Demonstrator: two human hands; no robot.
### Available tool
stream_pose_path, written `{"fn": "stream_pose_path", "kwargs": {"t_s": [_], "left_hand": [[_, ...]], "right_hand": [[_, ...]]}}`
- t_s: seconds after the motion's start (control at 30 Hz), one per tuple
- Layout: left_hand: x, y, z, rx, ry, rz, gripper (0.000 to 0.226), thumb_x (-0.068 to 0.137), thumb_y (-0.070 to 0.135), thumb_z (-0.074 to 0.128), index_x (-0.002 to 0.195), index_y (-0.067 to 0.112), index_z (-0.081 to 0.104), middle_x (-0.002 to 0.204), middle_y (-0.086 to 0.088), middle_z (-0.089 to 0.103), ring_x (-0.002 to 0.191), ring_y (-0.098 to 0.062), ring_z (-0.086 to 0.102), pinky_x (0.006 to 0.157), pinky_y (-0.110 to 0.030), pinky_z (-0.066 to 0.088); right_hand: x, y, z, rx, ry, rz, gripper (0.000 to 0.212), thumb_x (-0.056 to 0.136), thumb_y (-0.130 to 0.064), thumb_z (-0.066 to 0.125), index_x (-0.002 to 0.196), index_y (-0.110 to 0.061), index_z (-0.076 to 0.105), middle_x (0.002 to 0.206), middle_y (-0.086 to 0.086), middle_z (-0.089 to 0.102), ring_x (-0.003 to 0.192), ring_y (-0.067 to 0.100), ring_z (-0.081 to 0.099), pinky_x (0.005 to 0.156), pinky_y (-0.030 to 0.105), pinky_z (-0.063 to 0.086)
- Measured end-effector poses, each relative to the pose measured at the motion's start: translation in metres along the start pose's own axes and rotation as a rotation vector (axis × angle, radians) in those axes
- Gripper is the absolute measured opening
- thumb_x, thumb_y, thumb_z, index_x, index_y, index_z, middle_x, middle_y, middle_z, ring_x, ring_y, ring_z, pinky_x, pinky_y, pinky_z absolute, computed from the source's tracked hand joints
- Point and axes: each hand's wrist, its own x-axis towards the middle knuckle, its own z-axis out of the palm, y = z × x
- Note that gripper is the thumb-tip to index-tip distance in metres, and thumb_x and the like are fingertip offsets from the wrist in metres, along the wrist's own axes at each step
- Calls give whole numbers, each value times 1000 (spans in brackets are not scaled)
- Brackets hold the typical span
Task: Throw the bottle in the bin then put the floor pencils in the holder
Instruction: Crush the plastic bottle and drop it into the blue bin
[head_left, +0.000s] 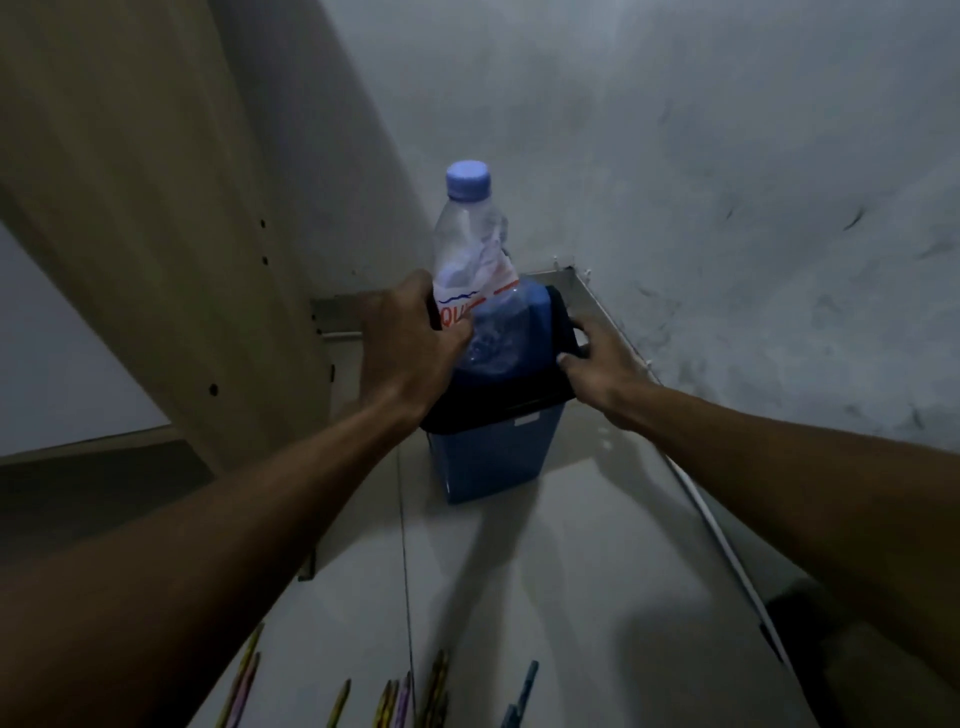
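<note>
A clear plastic bottle (470, 244) with a pale blue cap stands upright, its lower end pushed into the top opening of a blue bin (493, 462) with a black rim. My left hand (410, 343) is wrapped around the bottle at its label. My right hand (602, 358) grips the bin's black rim on the right side. Several coloured pencils (395, 701) lie scattered on the pale floor at the bottom edge of the view. No pencil holder shows.
The bin stands in a corner, with a scuffed grey wall (727, 182) on the right and a beige wooden cabinet side (182, 234) on the left. A blue pen-like item (522, 696) lies among the pencils. A white cord (717, 530) runs along the wall's base.
</note>
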Motion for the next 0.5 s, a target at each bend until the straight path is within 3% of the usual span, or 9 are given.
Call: {"fn": "stream_pose_path", "kwargs": {"t_s": [0.13,0.2,0.27,0.37,0.5], "left_hand": [[-4,-12,9,86,14,84,25,81,23,74,69,9,57,64,-7,62,54,-18,55,44,-11,30],[-8,-16,15,152,-22,112,26,82,25,70,69,10,54,64,-7,59,54,-24,52,49,-25,29],[-11,-22,20,270,-97,176,26,86,32,64,76,8,59,72,-9,64,59,-27,54,51,-32,33],[-13,-27,27,562,-184,296,22,89,30,58,87,9,64,86,-15,70,75,-35,63,57,-37,45],[-15,-15,32,838,-378,249,18,90,21,53,98,12,66,105,-12,70,116,-35,50,81,-40,39]], "right_hand": [[-2,7,3,-1,21,-11,45,92,-10,54,134,-21,48,115,15,66,97,35,66,76,46,57],[-3,11,1,28,2,-4,46,90,-12,58,134,-21,47,113,16,66,92,33,66,65,37,52],[-3,14,1,46,-4,0,52,86,-17,61,135,-23,46,112,17,66,90,34,66,63,35,49],[-9,17,-3,37,-18,9,58,82,-24,64,136,-26,44,111,14,67,94,35,68,69,38,52],[-14,18,-9,32,-60,7,59,87,-21,65,140,-25,39,110,10,65,90,30,67,56,30,47]]}}
